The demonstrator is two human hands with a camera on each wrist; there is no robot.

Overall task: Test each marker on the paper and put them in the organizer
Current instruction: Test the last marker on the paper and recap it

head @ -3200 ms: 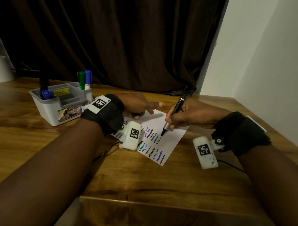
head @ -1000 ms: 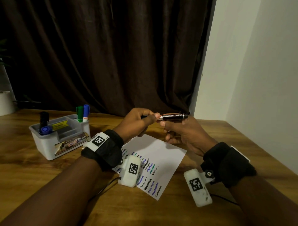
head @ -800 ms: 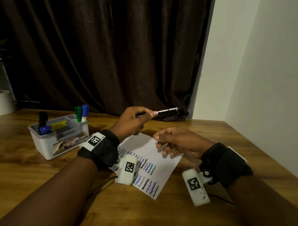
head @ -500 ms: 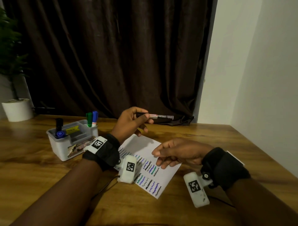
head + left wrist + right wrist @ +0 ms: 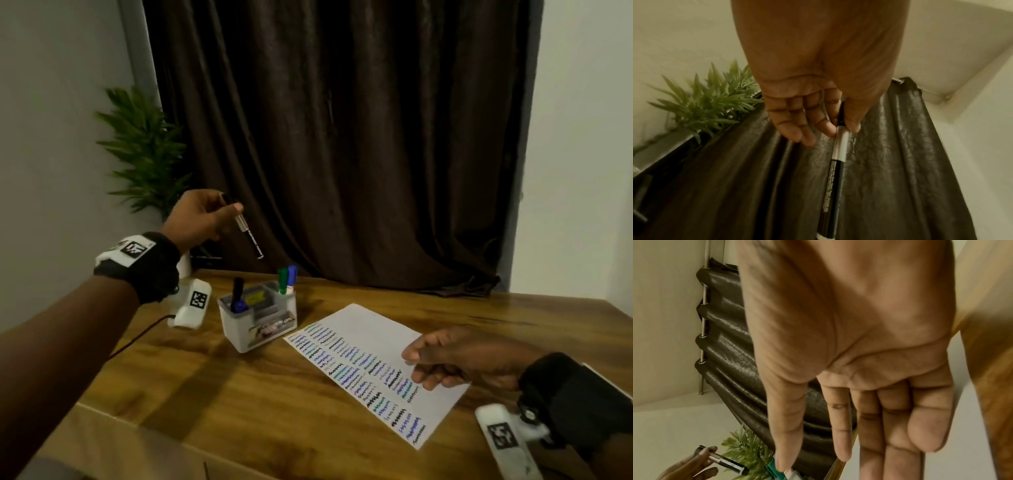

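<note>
1. A plant (image 5: 145, 150) stands at the far left of the table (image 5: 239, 394), beside a dark curtain (image 5: 342, 137) that hangs behind it.
2. The organizer (image 5: 260, 318) sits on the table, left of the paper (image 5: 363, 363) and close to it.
3. Its rear compartment holds a green marker (image 5: 282, 280) and a blue marker (image 5: 292, 278), both upright; the front left one holds a black marker (image 5: 236, 294) and a blue cap.
4. The left hand (image 5: 198, 219) pinches a black pen (image 5: 247, 232) by its upper end, tilted, in the air above the organizer.
5. The right hand (image 5: 459, 359) hovers over the paper's right edge, fingers relaxed and holding nothing.
6. Coloured squiggles cover the paper.
</note>
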